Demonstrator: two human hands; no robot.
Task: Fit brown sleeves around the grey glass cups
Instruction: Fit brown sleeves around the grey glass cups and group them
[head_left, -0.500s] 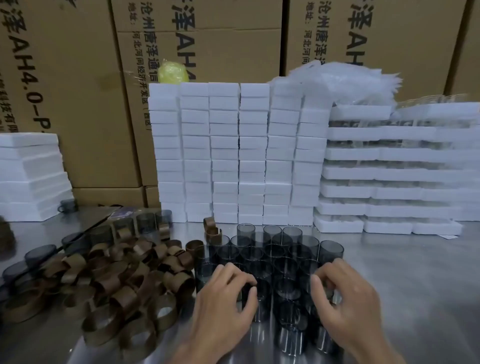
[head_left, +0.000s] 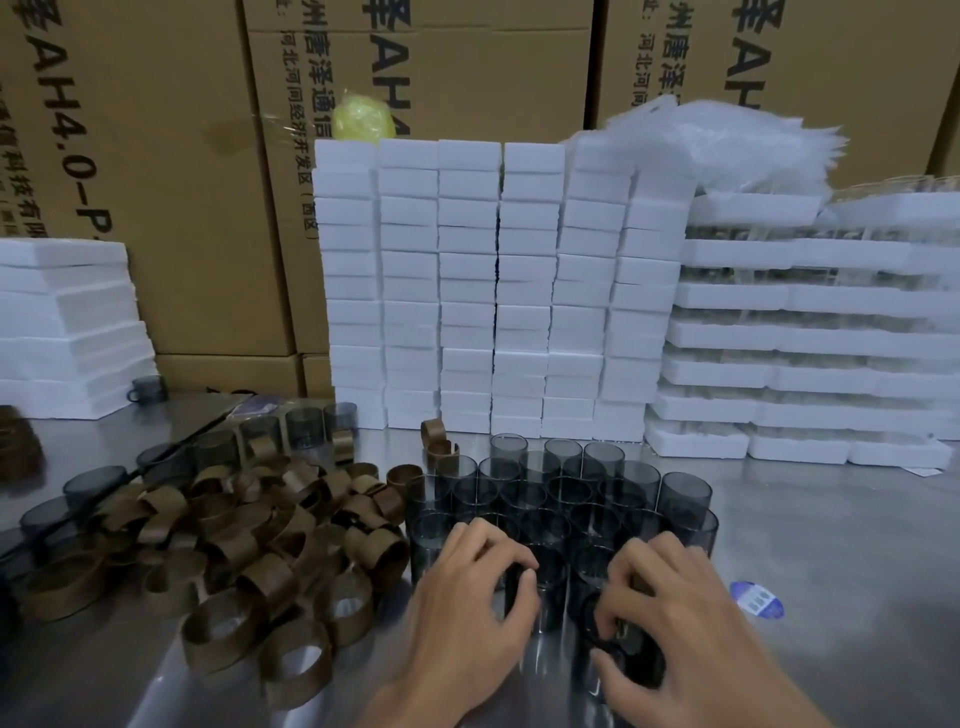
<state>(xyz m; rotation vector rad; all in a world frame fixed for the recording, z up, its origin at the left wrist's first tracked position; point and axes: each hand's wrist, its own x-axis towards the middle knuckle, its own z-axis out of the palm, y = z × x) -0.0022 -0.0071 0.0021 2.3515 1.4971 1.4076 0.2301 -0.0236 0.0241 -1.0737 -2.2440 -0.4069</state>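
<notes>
Working the near edge of the pack, both bare hands are on the glass. The left hand (head_left: 467, 603) has its fingers curled over the rim of a front cup (head_left: 545, 603), thumb and forefinger pinching it. That cup stands upright, mouth up, long axis vertical. Just to the right of it, the right hand (head_left: 680, 623) grips a tilted cup (head_left: 631, 657), fingers over the top, thumb underneath. This one is tipped well off vertical, and through the blur its dark round mouth seems to face back toward the person, axis lying nearly level.

Beyond both hands the grey glass cups (head_left: 571, 483) stand packed wall to wall on the steel counter (head_left: 841, 530), every mouth up. Left of the left hand sprawls a heap of brown sleeves (head_left: 244, 545), open rings pointing every which way, some flat on the counter, some on edge. Past that heap, a short row of cups (head_left: 306, 431) stands upright. Just right of the right hand lies a blue-and-white sticker (head_left: 756, 605). Far beyond the hands rise white foam blocks (head_left: 467, 286), with foam trays (head_left: 805, 338) to their right and cardboard boxes (head_left: 156, 182) behind.
</notes>
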